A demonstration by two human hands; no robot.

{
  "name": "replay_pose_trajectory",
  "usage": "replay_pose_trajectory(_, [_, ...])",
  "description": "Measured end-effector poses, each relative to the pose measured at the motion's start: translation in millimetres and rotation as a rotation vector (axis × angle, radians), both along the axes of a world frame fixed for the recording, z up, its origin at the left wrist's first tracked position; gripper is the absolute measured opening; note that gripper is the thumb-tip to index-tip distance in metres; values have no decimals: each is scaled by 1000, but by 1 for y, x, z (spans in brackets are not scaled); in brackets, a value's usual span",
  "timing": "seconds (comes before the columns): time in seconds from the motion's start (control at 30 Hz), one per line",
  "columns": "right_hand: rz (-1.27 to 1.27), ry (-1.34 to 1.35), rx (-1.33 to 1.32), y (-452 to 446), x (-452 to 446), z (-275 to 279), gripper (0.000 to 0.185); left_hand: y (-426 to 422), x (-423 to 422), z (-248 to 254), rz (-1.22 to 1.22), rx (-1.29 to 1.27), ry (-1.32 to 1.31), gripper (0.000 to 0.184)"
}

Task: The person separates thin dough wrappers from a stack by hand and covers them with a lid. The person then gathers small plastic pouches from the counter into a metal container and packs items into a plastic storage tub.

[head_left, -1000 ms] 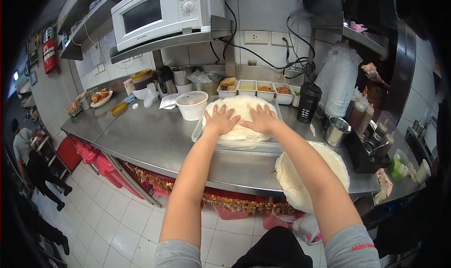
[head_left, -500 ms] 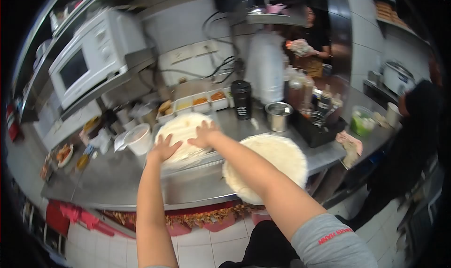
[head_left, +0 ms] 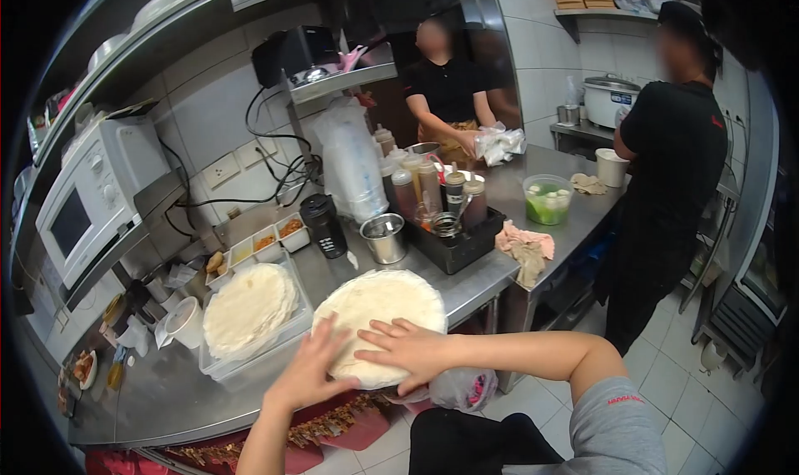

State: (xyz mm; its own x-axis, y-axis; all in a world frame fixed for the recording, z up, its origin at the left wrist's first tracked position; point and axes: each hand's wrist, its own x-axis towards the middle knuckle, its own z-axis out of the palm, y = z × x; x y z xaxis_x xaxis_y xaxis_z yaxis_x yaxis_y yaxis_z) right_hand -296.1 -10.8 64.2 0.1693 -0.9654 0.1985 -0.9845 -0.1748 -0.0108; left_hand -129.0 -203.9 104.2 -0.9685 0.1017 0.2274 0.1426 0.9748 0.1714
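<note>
My left hand (head_left: 310, 367) has its fingers spread at the near left edge of a round stack of pale flatbreads (head_left: 387, 296). Flat on the top of the same stack lies my right hand (head_left: 408, 354), fingers outstretched. The stack sits at the counter's front edge; my hands hide part of its near side. Just left of it, a second stack of pale flatbreads (head_left: 251, 308) rests in a clear plastic tub (head_left: 220, 365).
Behind the stacks stand a black tumbler (head_left: 323, 225), a steel pot (head_left: 384, 240) and a black caddy (head_left: 456, 254) of bottles. Pink and beige cloths (head_left: 528, 250) lie on the right. One person (head_left: 449, 92) stands across the counter, another person (head_left: 674, 167) at right.
Both hands have moved off the flatbread stack in the tub and onto the stack to its right. The view has turned right, showing more of the two other people.
</note>
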Motion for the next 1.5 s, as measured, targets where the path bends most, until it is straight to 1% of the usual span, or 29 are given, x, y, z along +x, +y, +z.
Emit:
replay_pose_trajectory(0.03, [-23, 29, -47, 0, -9, -8, 87, 14, -5, -1, -65, 6, -110, 91])
replay_pose_trajectory(0.07, [-46, 59, -95, 1, -15, -11, 87, 20, -12, -5, -70, -27, -121, 94])
replay_pose_trajectory(0.1, [-13, 58, -157, 1, -20, -13, 82, 23, -21, -11, -75, -61, -129, 98])
replay_pose_trajectory(0.17, [25, 7, -194, -1, -31, -15, 81, 24, -35, -16, -54, -93, -130, 106])
replay_pose_trajectory(0.2, [46, -16, -215, -2, -36, -14, 81, 21, -40, -17, -49, -78, -128, 105])
replay_pose_trajectory(0.27, [77, -114, -191, -6, -45, -12, 72, 15, -47, -20, -36, -49, -122, 104])
replay_pose_trajectory(0.37, [117, -269, -191, -11, -58, -14, 60, 17, -45, -22, -25, 82, -33, 82])
replay_pose_trajectory(0.47, [138, -378, -251, -8, -61, -16, 49, -1, -45, -32, -56, 357, -18, 54])
replay_pose_trajectory(0.5, [138, -404, -267, -6, -60, -15, 47, 2, -44, -35, -22, 460, 52, 31])
replay_pose_trajectory(0.53, [139, -430, -282, -4, -60, -16, 44, 3, -44, -35, -27, 481, 71, 28])
replay_pose_trajectory(0.57, [168, -471, -366, -5, -61, -19, 39, 2, -44, -36, -31, 502, 86, 25])
replay_pose_trajectory(0.6, [147, -542, -365, -6, -65, -21, 38, 3, -44, -37, -35, 524, 98, 21])
replay_pose_trajectory(0.63, [125, -618, -363, -7, -67, -24, 36, 4, -44, -36, -41, 572, 132, 14])
replay_pose_trajectory(0.7, [74, -770, -346, -3, -65, -20, 32, -2, -45, -42, -10, 618, 121, 13])
replay_pose_trajectory(0.77, [107, -790, -310, -3, -66, -21, 31, -2, -45, -42, 8, 650, 103, 15])
replay_pose_trajectory(0.8, [125, -791, -294, -5, -67, -20, 30, -4, -43, -43, -26, 629, 104, 17])
replay_pose_trajectory(0.87, [178, -682, -339, -8, -68, -20, 28, -6, -44, -42, -105, 584, 108, 21])
replay_pose_trajectory(0.9, [182, -619, -346, -11, -69, -20, 28, -1, -45, -36, -136, 506, 112, 27])
replay_pose_trajectory(0.93, [184, -561, -351, -14, -69, -22, 28, -4, -46, -36, -113, 610, 89, 29])
replay_pose_trajectory(1.0, [141, -756, -332, -22, -71, -21, 27, -8, -46, -35, -57, 827, 36, 33])
replay_pose_trajectory(1.03, [122, -857, -317, -27, -72, -21, 27, -8, -47, -34, 37, 826, 12, 38])
replay_pose_trajectory(1.13, [28, -1090, -175, -45, -87, -16, 27, 8, -60, 1, 244, 702, -261, 39])
replay_pose_trajectory(1.17, [0, -1059, -175, -49, -89, -15, 26, -6, -72, -14, 226, 761, -267, 33])
replay_pose_trajectory(1.23, [-47, -992, -181, -56, -92, -12, 23, 7, -74, -8, 50, 556, -173, 31])
replay_pose_trajectory(1.27, [-32, -1035, -221, -57, -90, -11, 24, 16, -76, -7, -34, 451, -128, 30])
replay_pose_trajectory(1.33, [-9, -1126, -296, -51, -86, -14, 26, 30, -79, -19, -87, 341, -15, 38])
replay_pose_trajectory(1.37, [-36, -1075, -320, -48, -88, -13, 26, 36, -80, -24, -116, 289, 38, 44])
replay_pose_trajectory(1.5, [-60, -1173, -386, -53, -94, -24, 25, 51, -76, -26, -163, 202, 56, 64])
